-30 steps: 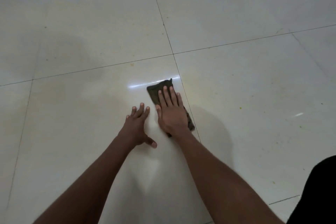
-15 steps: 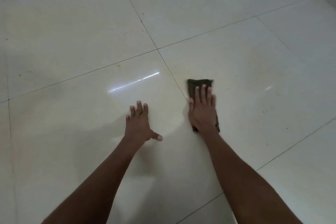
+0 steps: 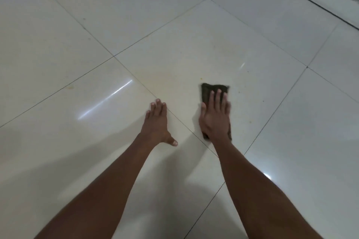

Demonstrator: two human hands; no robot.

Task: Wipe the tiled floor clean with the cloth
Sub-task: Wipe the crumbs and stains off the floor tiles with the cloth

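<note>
Pressing flat with its fingers extended and close together, your right hand [image 3: 215, 120] covers the near part of the dark cloth [image 3: 208, 91], which lies on the tiled floor [image 3: 194, 31] on the cream tile just right of a dark grout line [image 3: 180, 121], its far end showing beyond your fingertips. Your left hand [image 3: 157, 122] rests palm down on the bare floor just left of that line, fingers straight and together, thumb spread out to the side, holding nothing and apart from the cloth. Small yellowish specks [image 3: 201, 79] lie on the tile just beyond the cloth's far left corner.
</note>
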